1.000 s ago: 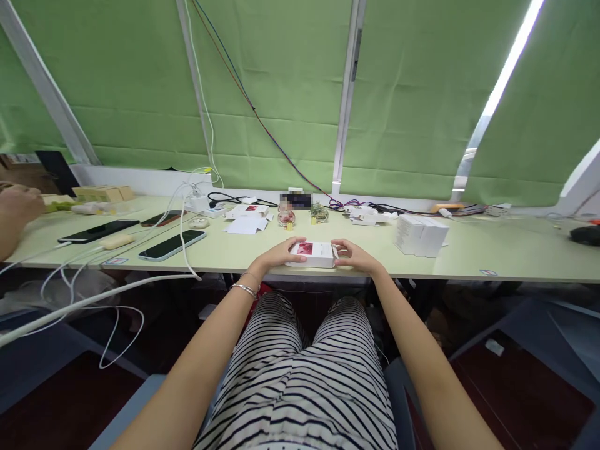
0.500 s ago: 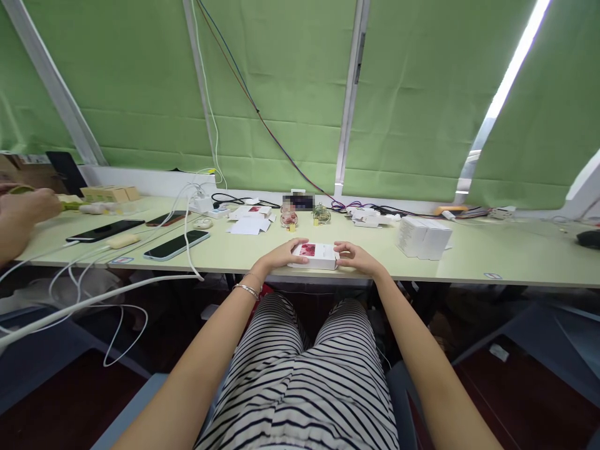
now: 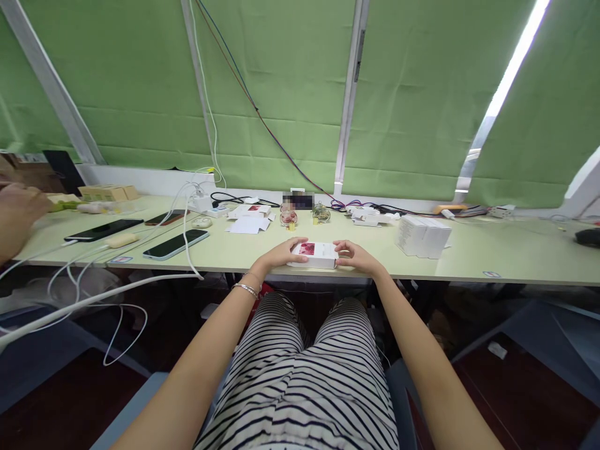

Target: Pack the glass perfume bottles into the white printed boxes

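A small white cardboard box (image 3: 322, 252) with a red picture on its top lies flat at the table's front edge. My left hand (image 3: 281, 254) grips its left end, thumb along the near side and fingers over the far side. At the right end, the curled thumb and fingers of my right hand (image 3: 360, 257) hold the box by its edge. Behind it stand two small clear round ornaments, one with reddish contents (image 3: 289, 216) and one with greenish contents (image 3: 321, 214).
White boxes (image 3: 422, 237) stand stacked on the right. Flattened white cartons (image 3: 248, 224) and folded white packaging (image 3: 368, 216) lie at the back. Phones, including one in a light blue case (image 3: 175, 244), and white cables (image 3: 126, 294) occupy the left. A co-worker's hand (image 3: 21, 215) is at far left.
Both my hands and the white box stay almost in place. The co-worker's hand at far left has shifted slightly to the left.
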The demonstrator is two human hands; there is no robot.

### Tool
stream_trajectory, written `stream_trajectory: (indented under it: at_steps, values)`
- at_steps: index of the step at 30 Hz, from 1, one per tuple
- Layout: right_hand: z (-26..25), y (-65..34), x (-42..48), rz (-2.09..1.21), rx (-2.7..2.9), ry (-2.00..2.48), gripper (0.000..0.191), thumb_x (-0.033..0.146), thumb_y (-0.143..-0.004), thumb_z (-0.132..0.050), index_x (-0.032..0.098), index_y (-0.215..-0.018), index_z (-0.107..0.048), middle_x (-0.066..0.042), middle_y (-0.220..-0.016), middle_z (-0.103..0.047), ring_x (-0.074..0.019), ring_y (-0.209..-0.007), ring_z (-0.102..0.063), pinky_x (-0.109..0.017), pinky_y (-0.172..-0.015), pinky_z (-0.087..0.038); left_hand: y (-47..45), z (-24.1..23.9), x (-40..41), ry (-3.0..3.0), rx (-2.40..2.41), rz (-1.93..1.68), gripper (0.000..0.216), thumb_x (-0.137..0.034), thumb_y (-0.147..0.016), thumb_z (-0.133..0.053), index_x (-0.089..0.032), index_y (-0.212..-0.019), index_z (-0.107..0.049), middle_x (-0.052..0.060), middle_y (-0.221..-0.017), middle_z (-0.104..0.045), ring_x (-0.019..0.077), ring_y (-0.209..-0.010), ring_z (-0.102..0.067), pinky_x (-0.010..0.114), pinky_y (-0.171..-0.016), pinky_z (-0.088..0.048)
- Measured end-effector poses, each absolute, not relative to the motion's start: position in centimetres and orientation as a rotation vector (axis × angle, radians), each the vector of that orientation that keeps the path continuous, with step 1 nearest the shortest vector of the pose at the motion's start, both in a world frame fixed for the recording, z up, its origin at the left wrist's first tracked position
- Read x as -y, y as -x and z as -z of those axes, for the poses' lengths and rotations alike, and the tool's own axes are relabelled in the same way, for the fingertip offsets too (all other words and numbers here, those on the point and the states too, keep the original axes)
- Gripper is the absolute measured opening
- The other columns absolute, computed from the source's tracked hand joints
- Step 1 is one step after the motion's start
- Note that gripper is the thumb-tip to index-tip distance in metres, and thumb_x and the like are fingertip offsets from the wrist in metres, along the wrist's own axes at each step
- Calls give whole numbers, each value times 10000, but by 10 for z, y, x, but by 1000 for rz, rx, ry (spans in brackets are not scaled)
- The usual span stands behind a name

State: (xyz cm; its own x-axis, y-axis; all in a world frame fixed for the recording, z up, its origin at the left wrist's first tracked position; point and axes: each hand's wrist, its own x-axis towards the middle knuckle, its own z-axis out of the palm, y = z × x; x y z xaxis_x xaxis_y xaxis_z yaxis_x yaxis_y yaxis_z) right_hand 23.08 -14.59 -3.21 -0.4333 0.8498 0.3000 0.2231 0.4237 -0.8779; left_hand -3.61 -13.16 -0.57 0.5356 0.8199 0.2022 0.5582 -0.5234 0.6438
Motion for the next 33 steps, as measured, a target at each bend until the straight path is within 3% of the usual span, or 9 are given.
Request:
stream_trajectory:
  at_steps: [7,11,17,33]
  values:
    - [34,-235,144,-1125,1847,822,502,406,-579,-748,217,-951,-469,-109,-1303,-408,-226,-1205,-443,-421,-1010,-355,36,7,131,-2258,-1120,-680,834,-533,-650,-647,-145,-1336,-373,109,-1411,-368,264,-1286,-346,357,-1082,-252]
    - [34,-236,144,-1113,1800,848,523,367,-624,-716,240,-1034,-417,-63,-1122,-487,-198,-1090,-512,-419,-956,-411,37,8,129,-2261,-1121,-670,825,-528,-647,-652,-158,-1333,-377,106,-1409,-369,262,-1284,-349,360,-1082,-249]
    - [38,-232,139,-1009,1824,883,424,312,-674,-671,230,-998,-409,-15,-888,-529,-166,-884,-565,-425,-899,-452,36,7,131,-2263,-1130,-672,831,-540,-642,-646,-156,-1331,-384,106,-1408,-373,270,-1280,-355,358,-1074,-261]
    - [37,-232,140,-966,1856,891,420,349,-686,-667,216,-1007,-431,-22,-897,-553,-168,-895,-570,-422,-902,-446,37,5,132,-2272,-1110,-657,833,-556,-642,-642,-173,-1334,-380,100,-1409,-374,278,-1280,-357,369,-1070,-267]
